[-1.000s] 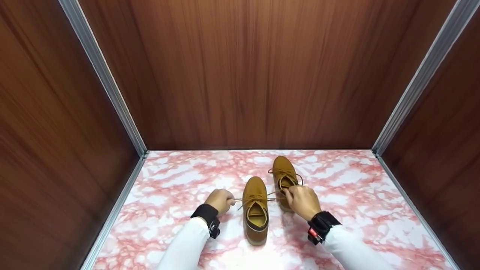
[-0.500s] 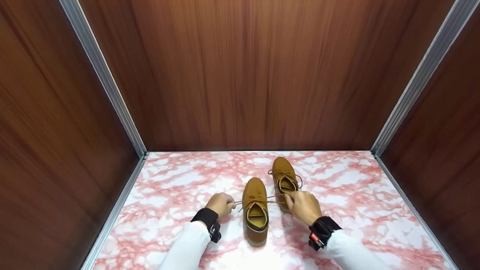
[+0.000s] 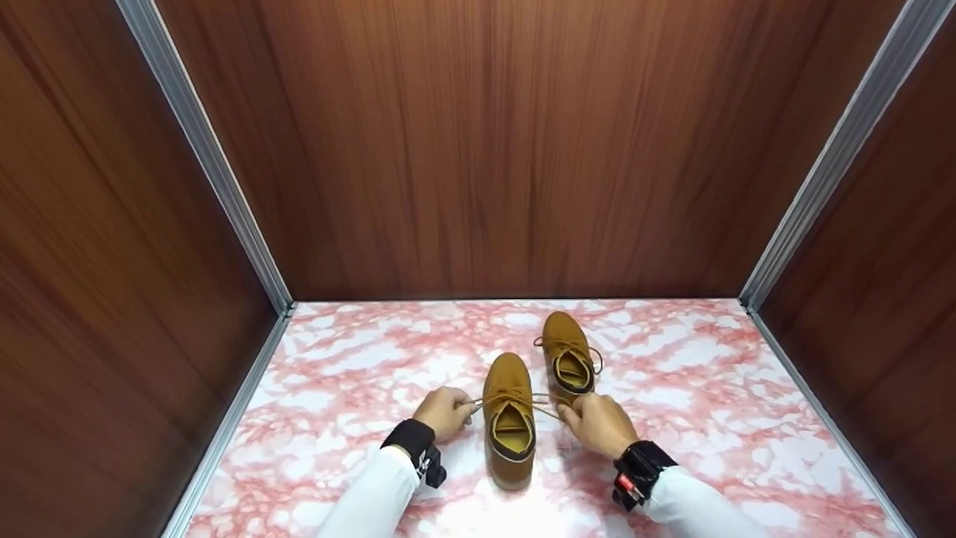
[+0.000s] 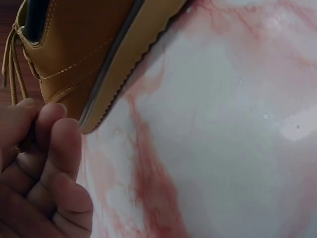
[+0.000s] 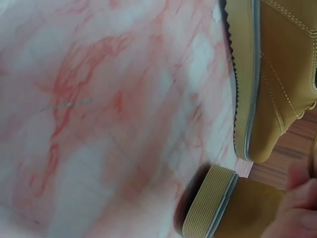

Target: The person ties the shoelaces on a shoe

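A tan lace-up shoe point(image 3: 511, 465) stands in the middle of the head view, toe pointing away. At its left side my left hand point(image 3: 444, 415) pinches a shoelace point(image 4: 14, 74) between thumb and fingertips, the other fingers loosely curled. On the right my right hand point(image 3: 601, 427) grips the lace on that side, with strands stretched across from the shoe's throat. A matching second shoe point(image 3: 564, 329), its lace tied in a bow, lies farther back to the right. My right hand overlaps its heel in the head view. Much of the right hand is cut off in its wrist view.
The shoes stand on a red-and-white marbled tabletop point(image 3: 351, 359). Dark wood-grain panels point(image 3: 478, 149) rise behind and at both sides, joined by metal corner strips point(image 3: 216, 161).
My right hand has moved nearer to me, off the side of the farther shoe, and the lace strands now slant differently. My left hand has shifted slightly toward me and right. Both shoes have stayed put.
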Available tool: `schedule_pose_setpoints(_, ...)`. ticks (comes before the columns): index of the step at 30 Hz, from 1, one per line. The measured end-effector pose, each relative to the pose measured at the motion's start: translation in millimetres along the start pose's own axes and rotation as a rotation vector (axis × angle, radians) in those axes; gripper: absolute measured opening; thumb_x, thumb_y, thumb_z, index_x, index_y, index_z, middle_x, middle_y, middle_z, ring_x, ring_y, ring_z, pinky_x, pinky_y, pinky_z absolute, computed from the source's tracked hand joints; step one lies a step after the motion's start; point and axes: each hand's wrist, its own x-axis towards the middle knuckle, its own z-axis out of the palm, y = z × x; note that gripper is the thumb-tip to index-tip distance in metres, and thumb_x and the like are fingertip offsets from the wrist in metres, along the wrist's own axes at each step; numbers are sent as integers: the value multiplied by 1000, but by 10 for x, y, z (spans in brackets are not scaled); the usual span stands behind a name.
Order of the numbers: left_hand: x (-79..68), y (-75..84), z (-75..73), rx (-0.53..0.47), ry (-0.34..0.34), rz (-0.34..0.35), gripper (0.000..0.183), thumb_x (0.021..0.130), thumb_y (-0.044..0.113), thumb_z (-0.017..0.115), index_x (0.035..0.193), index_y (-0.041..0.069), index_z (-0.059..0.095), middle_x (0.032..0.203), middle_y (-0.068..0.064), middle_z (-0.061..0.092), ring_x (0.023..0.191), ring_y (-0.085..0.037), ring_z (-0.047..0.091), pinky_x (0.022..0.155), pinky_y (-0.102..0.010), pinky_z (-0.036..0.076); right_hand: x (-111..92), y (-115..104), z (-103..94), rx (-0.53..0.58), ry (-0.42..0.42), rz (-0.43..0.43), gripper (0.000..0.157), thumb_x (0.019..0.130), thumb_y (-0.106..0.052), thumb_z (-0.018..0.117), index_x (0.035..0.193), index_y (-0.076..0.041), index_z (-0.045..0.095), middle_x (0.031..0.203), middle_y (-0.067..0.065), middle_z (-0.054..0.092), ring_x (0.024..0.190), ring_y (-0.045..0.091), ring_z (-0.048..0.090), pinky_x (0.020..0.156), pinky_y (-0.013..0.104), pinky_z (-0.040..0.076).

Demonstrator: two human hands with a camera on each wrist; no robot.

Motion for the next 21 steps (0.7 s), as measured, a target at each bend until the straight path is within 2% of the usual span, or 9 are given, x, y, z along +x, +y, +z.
schedule_pose_setpoints(2, -11, 28, -22, -57, -26, -34, 22, 102, 19, 65, 97, 0, 77, 83, -8, 75, 68, -10, 63, 62, -24, 50, 3, -7, -14, 38, -38, 25, 53, 98, -34, 72, 53, -21, 49, 50, -8, 45, 47, 12, 43, 48, 29, 33)
schedule_pose_setpoints(4, -24, 50, -52, -67, -27, -48, 23, 102, 20, 65, 107, 0, 75, 92, -14, 76, 72, -14, 67, 65, -27, 54, 7, -13, -37, 78, -67, 56, 53, 98, -36, 71, 53, -21, 49, 50, -8, 44, 46, 11, 42, 47, 27, 33)
schedule_pose_setpoints(6, -41, 73, -89, -39, 6, -38, 27, 101, 21, 66, 117, 0, 72, 98, -16, 76, 80, -18, 70, 73, -33, 57, 8, -24, -69, 103, -77, 82, 53, 98, -38, 71, 53, -20, 49, 49, -7, 43, 46, 11, 40, 46, 27, 32)
schedule_pose_setpoints(8, -57, 93, -120, 23, 61, -20, 28, 100, 22, 68, 120, 1, 69, 101, -14, 75, 86, -20, 70, 81, -37, 58, 5, -34, -99, 111, -79, 94, 54, 98, -39, 71, 53, -20, 48, 49, -7, 42, 46, 11, 39, 46, 27, 31)
schedule_pose_setpoints(10, -83, 122, -148, 66, 105, -15, 23, 99, 22, 69, 113, 4, 67, 98, -10, 73, 86, -20, 68, 82, -39, 57, -7, -48, -123, 118, -83, 95, 55, 99, -40, 70, 53, -20, 49, 49, -7, 42, 47, 11, 39, 47, 26, 31)
schedule_pose_setpoints(12, -111, 156, -163, 84, 123, -5, 16, 99, 23, 69, 99, 7, 66, 88, -5, 68, 81, -18, 63, 76, -36, 54, -29, -66, -131, 129, -98, 92, 54, 99, -40, 70, 53, -19, 53, 50, -7, 46, 47, 10, 39, 47, 26, 31)
schedule_pose_setpoints(16, -199, 224, -151, 58, 44, -28, 30, 101, 32, 67, 76, 16, 60, 68, 5, 58, 63, -12, 54, 60, -27, 45, -92, -104, -115, 200, -190, 98, 50, 100, -44, 67, 59, -17, 61, 53, -5, 58, 46, 10, 47, 45, 24, 37)
schedule_pose_setpoints(19, -271, 252, -113, 22, -26, -53, 37, 103, 39, 64, 72, 18, 60, 62, 7, 61, 57, -10, 54, 56, -25, 42, -144, -137, -85, 246, -259, 66, 48, 100, -46, 66, 66, -13, 66, 56, -2, 62, 46, 10, 52, 44, 25, 42)
schedule_pose_setpoints(21, -310, 255, -78, -3, -53, -66, 40, 103, 43, 63, 74, 16, 62, 64, 3, 67, 58, -12, 58, 56, -25, 43, -176, -156, -62, 266, -288, 26, 49, 100, -48, 66, 71, -10, 70, 58, 1, 66, 46, 10, 54, 43, 27, 45)
